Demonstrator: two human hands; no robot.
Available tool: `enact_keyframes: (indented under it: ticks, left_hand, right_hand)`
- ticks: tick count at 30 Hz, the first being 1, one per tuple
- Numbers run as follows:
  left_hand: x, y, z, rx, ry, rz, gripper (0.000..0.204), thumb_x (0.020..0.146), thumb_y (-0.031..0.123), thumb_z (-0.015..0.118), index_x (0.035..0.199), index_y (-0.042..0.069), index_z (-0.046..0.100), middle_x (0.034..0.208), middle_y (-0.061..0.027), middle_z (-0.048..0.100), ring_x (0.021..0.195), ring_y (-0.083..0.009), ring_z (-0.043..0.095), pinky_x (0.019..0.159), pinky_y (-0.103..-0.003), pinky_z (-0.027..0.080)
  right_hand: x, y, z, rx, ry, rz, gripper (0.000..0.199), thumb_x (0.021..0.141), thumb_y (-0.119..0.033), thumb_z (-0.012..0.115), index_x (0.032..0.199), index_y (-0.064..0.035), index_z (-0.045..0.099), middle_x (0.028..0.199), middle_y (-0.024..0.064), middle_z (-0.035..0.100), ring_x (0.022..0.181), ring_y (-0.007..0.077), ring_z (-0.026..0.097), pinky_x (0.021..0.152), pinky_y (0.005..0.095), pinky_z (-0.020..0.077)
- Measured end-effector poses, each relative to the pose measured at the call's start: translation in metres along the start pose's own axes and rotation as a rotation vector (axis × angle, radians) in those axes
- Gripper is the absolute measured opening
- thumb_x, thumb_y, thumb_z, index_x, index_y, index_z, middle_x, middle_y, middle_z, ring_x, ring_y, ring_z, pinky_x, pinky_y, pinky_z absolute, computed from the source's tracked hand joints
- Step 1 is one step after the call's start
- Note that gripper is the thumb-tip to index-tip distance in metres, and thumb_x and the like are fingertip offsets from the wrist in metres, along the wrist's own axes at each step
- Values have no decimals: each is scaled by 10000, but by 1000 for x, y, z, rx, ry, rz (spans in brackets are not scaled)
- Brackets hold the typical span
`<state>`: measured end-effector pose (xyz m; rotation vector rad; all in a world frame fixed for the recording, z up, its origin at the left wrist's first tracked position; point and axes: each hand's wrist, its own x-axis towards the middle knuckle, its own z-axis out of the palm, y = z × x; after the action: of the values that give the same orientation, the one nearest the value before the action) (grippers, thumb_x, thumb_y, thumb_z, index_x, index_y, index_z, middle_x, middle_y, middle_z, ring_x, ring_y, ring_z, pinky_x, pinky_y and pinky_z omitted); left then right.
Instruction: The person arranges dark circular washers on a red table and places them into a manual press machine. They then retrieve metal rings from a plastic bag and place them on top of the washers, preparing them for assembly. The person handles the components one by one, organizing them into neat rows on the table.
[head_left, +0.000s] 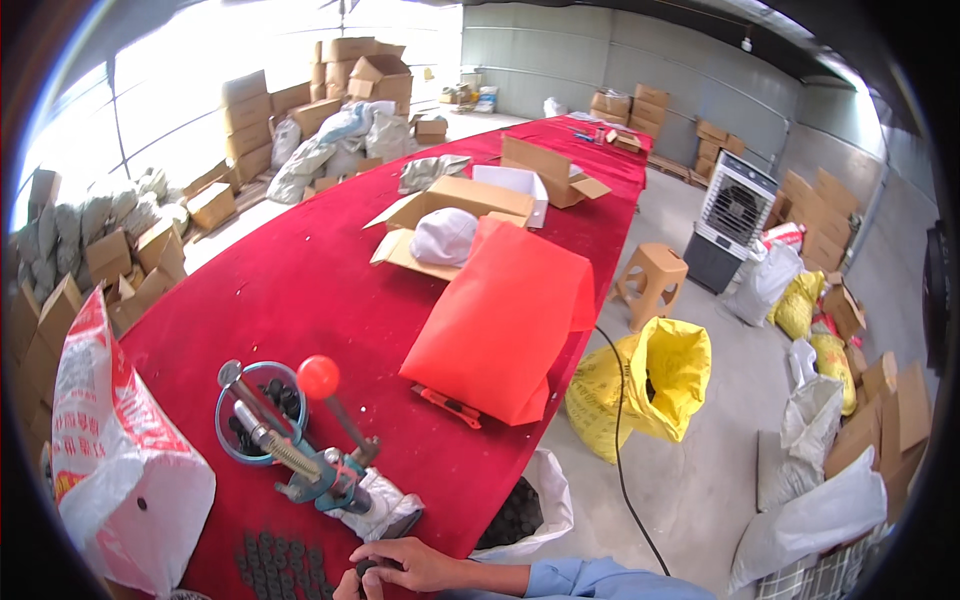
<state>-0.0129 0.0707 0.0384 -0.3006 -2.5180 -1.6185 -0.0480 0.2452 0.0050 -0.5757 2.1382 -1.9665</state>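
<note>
A red-covered table point(300, 280) stretches ahead of both hands, with a yellow sack point(605, 400) on the floor ahead and right of them and an orange-red bag point(500, 310) farther forward on the cloth. Nearer stands a hand press point(335, 480), just beyond the right hand point(418, 562), a bowl point(222, 430) of black pieces past it to the left. The right hand pinches a small black piece point(366, 567); the left hand point(348, 588) is beside it, cut off, its grip unclear.
</note>
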Motion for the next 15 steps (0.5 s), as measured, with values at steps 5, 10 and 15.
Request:
enact_keyframes:
  ticks: [5,10,15]
  left_hand:
    - [2,-18,14,-95,-49,-19,303,1123,224,578,956,-14,662,769,-52,597,691,-144,512,614,-341,439]
    - [-3,3,26,-317,-96,-186,323,1139,235,555,973,-20,660,810,51,559,712,-76,494,587,-262,383]
    - [-13,6,34,-332,-153,-195,322,1143,234,542,1032,-35,680,811,34,581,700,-85,499,590,-273,400]
  right_hand:
    - [-5,16,-4,-43,157,-334,427,979,-71,695,1396,-20,616,1240,168,708,1157,341,716,996,426,567]
    - [-31,-18,-19,-182,176,-383,330,1009,-154,685,1308,-16,703,1212,200,724,1128,388,706,992,472,555]
    - [-51,-18,-27,-140,140,-356,432,930,-112,738,1347,-23,669,1197,181,712,1116,372,708,980,457,558]
